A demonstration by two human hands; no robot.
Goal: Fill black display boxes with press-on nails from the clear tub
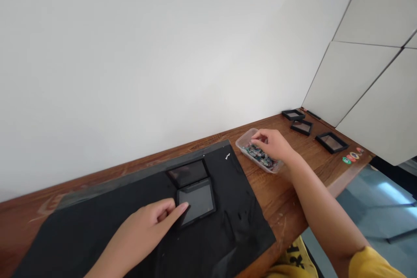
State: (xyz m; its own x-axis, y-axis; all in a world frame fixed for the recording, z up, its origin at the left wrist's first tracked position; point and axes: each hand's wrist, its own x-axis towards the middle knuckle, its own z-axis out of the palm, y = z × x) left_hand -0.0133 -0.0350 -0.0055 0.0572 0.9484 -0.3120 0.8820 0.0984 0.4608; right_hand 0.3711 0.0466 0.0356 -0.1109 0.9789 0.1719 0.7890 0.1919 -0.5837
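A hinged black frame case (212, 208) lies opened flat on a black mat (130, 213). Its lid (189, 173) is folded back toward the wall, and a clear film-like pane fills the near half. My left hand (153, 221) grips the case's left edge, thumb on top of the pane and the other fingers curled beside it. To the right stands a clear plastic tub (243, 139) with many small, mixed-colour pieces (260, 154) inside. Over the tub, my right hand (272, 144) has thumb and forefinger bent together in a pinch; whatever they hold cannot be made out.
Several black frames, among them one near frame (331, 142), lie on the wooden table (273, 191) at the right. Round colourful stickers (351, 157) are near its right edge. A white wall (146, 74) and pale cabinets (374, 82) bound the table. A small white scrap (227, 156) lies on the mat.
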